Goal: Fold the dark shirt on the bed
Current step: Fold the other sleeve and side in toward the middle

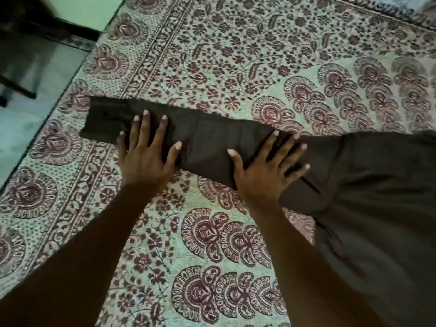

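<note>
a dark shirt [377, 208] lay on a bed [70, 95] covered with a pale bedspread [236, 55] printed in maroon flowers and paisley fans. the shirt's body was bunched at the right of the view and ran off the right edge. one long sleeve [212, 140] stretched flat from it toward the left, its cuff [101, 119] ending just short of the bed's left edge. that edge ran diagonally down the left side. beyond it were a strip of pale floor [21, 128] and the dark, blurred legs of some furniture [21, 55]. wide stretches of bedspread lay open above the sleeve, and below it between the two bare forearms [94, 232].

the left hand [145, 156] rested palm down on the sleeve near the cuff end. its fingers [146, 123] were straight and spread apart, the thumb out to the right, and the heel of the hand sat on the bedspread just below the sleeve. the right hand [262, 175] pressed palm down where the sleeve met the shirt's body, its fingers [290, 149] spread wide and pointing up and to the right, the thumb out to the left. both hands lay flat on the cloth.
</note>
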`<move>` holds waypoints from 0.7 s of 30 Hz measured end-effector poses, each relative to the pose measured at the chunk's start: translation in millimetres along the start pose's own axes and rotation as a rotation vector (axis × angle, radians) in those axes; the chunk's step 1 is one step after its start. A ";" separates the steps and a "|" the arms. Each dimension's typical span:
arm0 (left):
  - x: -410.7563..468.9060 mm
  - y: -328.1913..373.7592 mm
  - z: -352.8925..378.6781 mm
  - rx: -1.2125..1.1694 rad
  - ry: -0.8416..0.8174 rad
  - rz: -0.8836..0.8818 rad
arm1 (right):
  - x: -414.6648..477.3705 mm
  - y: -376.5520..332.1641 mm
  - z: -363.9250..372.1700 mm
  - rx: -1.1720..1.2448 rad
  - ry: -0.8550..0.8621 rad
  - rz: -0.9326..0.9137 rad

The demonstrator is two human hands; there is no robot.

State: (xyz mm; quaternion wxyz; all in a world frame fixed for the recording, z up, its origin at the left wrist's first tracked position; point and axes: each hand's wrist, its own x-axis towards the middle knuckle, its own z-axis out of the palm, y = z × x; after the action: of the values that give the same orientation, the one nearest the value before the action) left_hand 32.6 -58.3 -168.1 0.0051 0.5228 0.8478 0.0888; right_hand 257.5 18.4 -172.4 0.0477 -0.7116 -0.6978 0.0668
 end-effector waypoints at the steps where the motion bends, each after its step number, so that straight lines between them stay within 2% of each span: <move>1: 0.1 -8.4 -1.0 -0.020 0.004 -0.034 | -2.0 -13.0 2.9 -0.011 -0.023 -0.036; 4: -1.1 -18.8 0.0 -0.088 0.047 -0.120 | 1.6 -55.2 9.8 -0.014 -0.146 -0.290; 7: -0.7 -17.9 2.5 -0.114 0.084 -0.135 | 2.6 -74.6 8.1 0.024 -0.165 -0.536; 9: 0.4 -18.5 2.3 -0.130 0.091 -0.149 | -7.1 -64.5 1.0 0.067 -0.105 -0.473; 12: 1.3 -19.1 3.8 -0.132 0.077 -0.151 | -24.6 -31.7 0.1 0.066 -0.042 -0.079; 14: 1.7 -19.6 5.0 -0.119 0.091 -0.152 | -26.3 -25.0 4.9 0.020 -0.074 0.001; 18: 2.5 -19.2 9.3 -0.114 0.116 -0.149 | -6.7 -53.8 13.2 -0.005 -0.158 -0.155; 21: 2.0 -20.0 9.4 -0.107 0.132 -0.151 | -3.4 -73.7 15.0 -0.030 -0.201 -0.462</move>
State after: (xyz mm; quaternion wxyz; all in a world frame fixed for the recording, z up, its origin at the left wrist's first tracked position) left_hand 14.9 -63.9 -180.3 -0.0164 0.4496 0.8773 0.1674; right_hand 182.3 16.2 -175.2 -0.0184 -0.5237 -0.8440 0.1141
